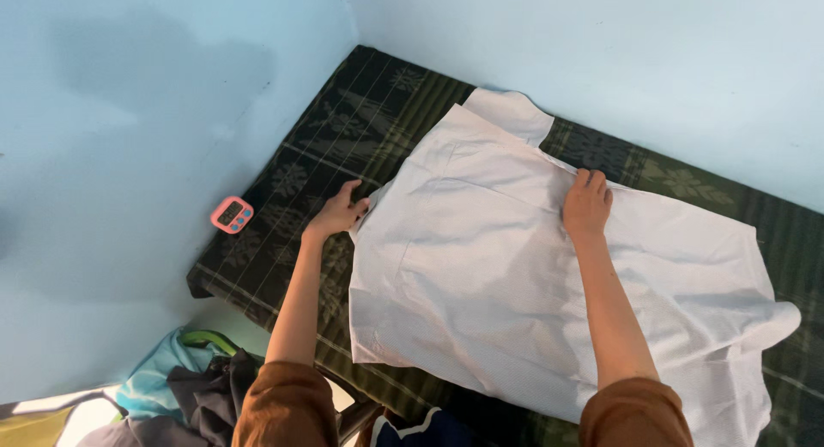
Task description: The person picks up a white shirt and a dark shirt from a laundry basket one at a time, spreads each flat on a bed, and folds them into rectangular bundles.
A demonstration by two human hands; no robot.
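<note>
White, thin woven cloth makes up the shirt (pixel 515 275), which lies spread flat on a dark green patterned mat (pixel 360 129), its collar pointing to the far wall corner and its long axis running from there back toward the person. The left hand (pixel 336 214) pinches the shirt's left edge in a narrow grip, while the right hand (pixel 587 205) presses flat and open near the collar. Bare mat shows along the left side and far right; a pink timer (pixel 232 214) sits off the mat's left edge, and bunched clothes (pixel 184 391) lie at its near corner.
</note>
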